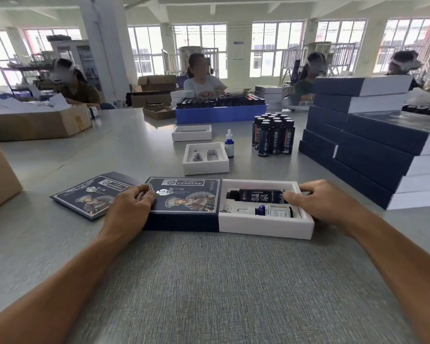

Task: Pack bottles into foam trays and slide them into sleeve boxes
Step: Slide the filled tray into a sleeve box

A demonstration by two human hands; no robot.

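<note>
Dead centre on the grey textured table (pixel 209 281), a white foam tray (pixel 266 225) sits partway inside a dark navy printed sleeve box (pixel 184 207), its right part sticking out toward three o'clock. In the exposed part lie two bottles on their sides: a tall black bottle with a white label character (pixel 257 195) at the far side, and a small blue dropper bottle with a pale label (pixel 271 211) nearer the camera.

The left hand (pixel 129 209) rests on top of the sleeve's left end, fingers curled down and close together against the printed lid. The right hand (pixel 325 203) is at the tray's right end, fingers bunched along the far rim, thumb lying over the base of the black bottle.

At nine o'clock from the sleeve, tucked under the left hand, lies a second flat navy sleeve with the same print (pixel 90 194). At twelve o'clock, an open white foam tray with empty cut-outs (pixel 205 167), and behind it another white tray (pixel 191 136). Just right of the open tray stands an upright blue dropper bottle with a white cap (pixel 229 145), then a cluster of upright black bottles (pixel 273 135). At two o'clock, a stack of navy and white boxes (pixel 372 145). Far side: a blue crate of bottles (pixel 219 114), and people seated working.
</note>
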